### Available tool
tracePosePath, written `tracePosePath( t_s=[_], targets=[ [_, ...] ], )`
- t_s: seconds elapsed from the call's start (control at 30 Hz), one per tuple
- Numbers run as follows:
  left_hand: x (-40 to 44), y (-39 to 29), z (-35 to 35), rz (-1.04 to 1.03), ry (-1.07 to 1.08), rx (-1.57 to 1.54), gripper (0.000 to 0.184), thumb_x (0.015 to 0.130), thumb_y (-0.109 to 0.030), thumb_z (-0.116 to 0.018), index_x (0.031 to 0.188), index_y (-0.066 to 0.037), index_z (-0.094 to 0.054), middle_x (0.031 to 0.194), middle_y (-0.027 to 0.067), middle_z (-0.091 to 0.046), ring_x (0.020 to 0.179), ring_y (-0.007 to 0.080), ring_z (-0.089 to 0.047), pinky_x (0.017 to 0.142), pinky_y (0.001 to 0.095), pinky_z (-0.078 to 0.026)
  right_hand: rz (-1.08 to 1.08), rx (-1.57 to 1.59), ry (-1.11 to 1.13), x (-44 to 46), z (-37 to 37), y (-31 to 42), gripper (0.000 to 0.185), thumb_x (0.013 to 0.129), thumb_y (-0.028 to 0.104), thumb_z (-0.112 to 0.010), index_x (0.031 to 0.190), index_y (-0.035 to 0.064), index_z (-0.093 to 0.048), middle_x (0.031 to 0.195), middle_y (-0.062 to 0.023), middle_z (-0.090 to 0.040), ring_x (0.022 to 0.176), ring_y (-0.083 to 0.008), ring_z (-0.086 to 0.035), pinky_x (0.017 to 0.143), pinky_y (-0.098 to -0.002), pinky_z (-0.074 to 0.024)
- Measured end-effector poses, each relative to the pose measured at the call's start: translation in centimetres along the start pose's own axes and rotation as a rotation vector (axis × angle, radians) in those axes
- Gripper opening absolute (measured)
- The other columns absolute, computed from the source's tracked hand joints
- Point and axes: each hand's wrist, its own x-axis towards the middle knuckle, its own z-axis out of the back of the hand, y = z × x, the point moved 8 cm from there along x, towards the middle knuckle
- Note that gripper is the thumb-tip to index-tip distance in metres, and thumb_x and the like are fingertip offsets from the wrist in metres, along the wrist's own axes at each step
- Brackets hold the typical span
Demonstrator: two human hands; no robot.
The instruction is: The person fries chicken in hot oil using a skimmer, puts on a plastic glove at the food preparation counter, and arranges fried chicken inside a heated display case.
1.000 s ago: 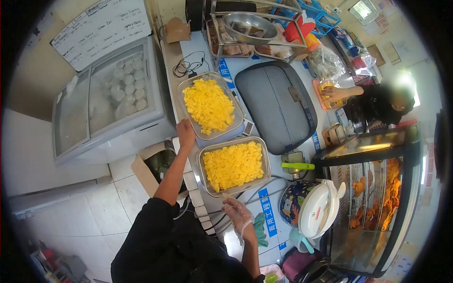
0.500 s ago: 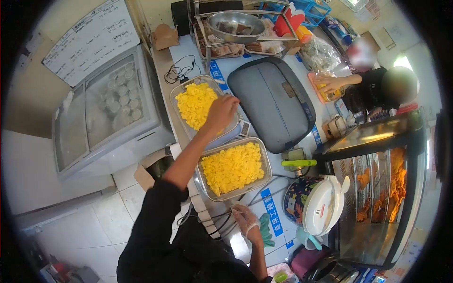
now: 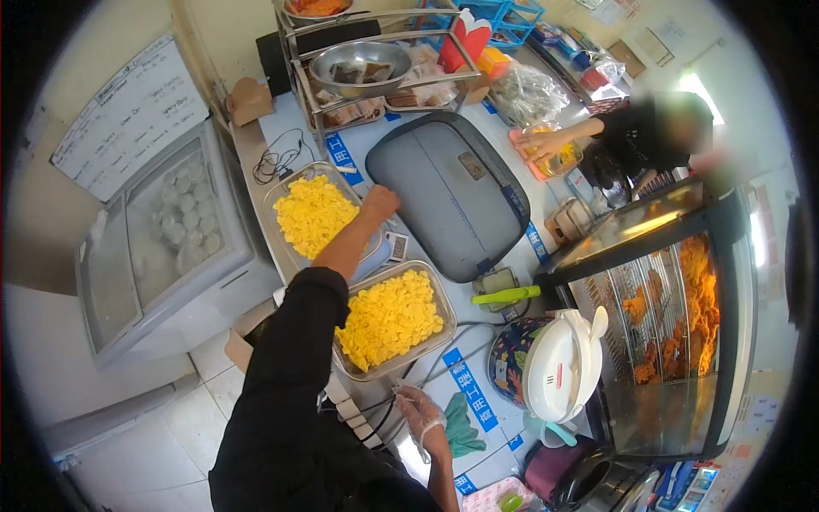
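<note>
By the upper tray [image 3: 278, 230], left hand [image 3: 380, 205], perhaps curled, underside hidden

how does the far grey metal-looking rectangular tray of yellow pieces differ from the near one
The far grey metal-looking rectangular tray appears to sit on a pale blue boxy base; the near grey metal-looking rectangular tray shows none. The bare left forearm crosses the far tray in view; the near tray is overlapped at one edge by the black fabric sleeve. Both hold mounded yellow pieces.
</note>
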Motion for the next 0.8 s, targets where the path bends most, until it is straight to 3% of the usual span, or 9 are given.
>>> tracePosePath(
  t_s=[0.1,0.17,0.2,0.27,0.3,0.37,0.5,0.73,0.8],
  targets=[
    [-2.0,-1.4,4.4,-0.156,0.067,0.068,0.015,0.08,-0.013,-0.064,0.088,-0.01,-0.077,0.089,0.01,-0.075,0.086,0.0282,-0.072,0.072,0.0429,-0.055,0.041,-0.028,-0.006,-0.1,0.2,0.9,0.039,0.098,0.023,-0.062,0.129,-0.0004,-0.058,0.113,-0.0111,-0.069,0.099,-0.0172,-0.064,0.088,-0.0299,-0.0507],
    [-3.8,-2.0,10.6,-0.216,-0.024,-0.274,0.017,0.082,-0.013,-0.065,0.096,-0.008,-0.073,0.093,0.0114,-0.074,0.084,0.0317,-0.072,0.074,0.0439,-0.056,0.023,-0.004,-0.03,-0.5,1.1,0.4,0.039,0.099,0.024,-0.062,0.129,0.0001,-0.058,0.113,-0.0109,-0.069,0.099,-0.0166,-0.064,0.088,-0.0297,-0.0508],
    [-4.3,-3.0,13.0,-0.237,-0.025,-0.26,0.017,0.082,-0.013,-0.065,0.096,-0.008,-0.073,0.093,0.0114,-0.074,0.084,0.0317,-0.072,0.074,0.0439,-0.056,0.006,0.038,-0.008,-0.4,0.8,-0.4,0.039,0.099,0.025,-0.061,0.129,-0.0002,-0.058,0.112,-0.0109,-0.068,0.1,-0.0166,-0.064,0.087,-0.0294,-0.0509],
    [-4.4,-2.5,19.2,-0.147,-0.289,-0.818,0.021,0.087,-0.017,-0.069,0.102,-0.002,-0.068,0.092,0.0126,-0.073,0.081,0.0271,-0.071,0.074,0.0382,-0.056,0.057,0.072,0.023,0.7,0.4,-2.5,0.041,0.1,0.028,-0.06,0.129,-0.0022,-0.057,0.112,-0.0102,-0.068,0.1,-0.0161,-0.065,0.087,-0.029,-0.0511],
    [-3.1,-3.5,20.1,-0.171,-0.289,-0.795,0.021,0.087,-0.017,-0.069,0.102,-0.002,-0.068,0.092,0.0126,-0.073,0.081,0.0271,-0.071,0.074,0.0382,-0.056,0.077,0.095,0.011,1.0,0.4,-2.3,0.041,0.1,0.028,-0.06,0.129,-0.0022,-0.057,0.112,-0.0102,-0.068,0.1,-0.0161,-0.065,0.087,-0.029,-0.0511],
    [0.3,-3.8,20.3,0.01,-0.49,-1.67,0.03,0.087,-0.028,-0.075,0.103,-0.002,-0.067,0.089,0.0085,-0.072,0.079,0.0217,-0.07,0.071,0.0325,-0.055,-0.088,0.311,0.122,0.7,-0.6,-2.5,0.044,0.1,0.027,-0.061,0.129,-0.0042,-0.056,0.112,-0.0097,-0.067,0.1,-0.0157,-0.064,0.089,-0.029,-0.0511],
    [7.9,-10.1,18.6,0.313,-0.28,-2.154,0.028,0.087,-0.022,-0.075,0.107,-0.005,-0.065,0.098,0.0068,-0.072,0.086,0.0153,-0.07,0.073,0.0254,-0.052,-0.103,0.361,0.119,0.6,-1.0,-4.6,0.042,0.1,0.025,-0.061,0.13,-0.004,-0.055,0.113,-0.0094,-0.066,0.104,-0.0163,-0.063,0.091,-0.0291,-0.0504],
    [20.5,-19.3,16.7,0.435,-0.12,-2.214,0.025,0.094,-0.025,-0.062,0.114,-0.01,-0.06,0.103,0.004,-0.072,0.089,0.015,-0.069,0.08,0.0304,-0.05,-0.135,0.518,0.11,0.7,1.0,-7.7,0.042,0.101,0.026,-0.059,0.132,-0.0027,-0.054,0.12,-0.0104,-0.065,0.108,-0.0181,-0.063,0.094,-0.0302,-0.0493],
    [22.3,-20.2,18.0,0.436,-0.137,-2.192,0.026,0.093,-0.024,-0.062,0.115,-0.01,-0.06,0.104,0.004,-0.072,0.089,0.015,-0.068,0.08,0.0303,-0.05,-0.126,0.748,0.101,0.8,0.9,-8.9,0.043,0.1,0.027,-0.06,0.131,-0.0023,-0.054,0.123,-0.0118,-0.065,0.109,-0.0201,-0.064,0.095,-0.0311,-0.0495]
  ],
)
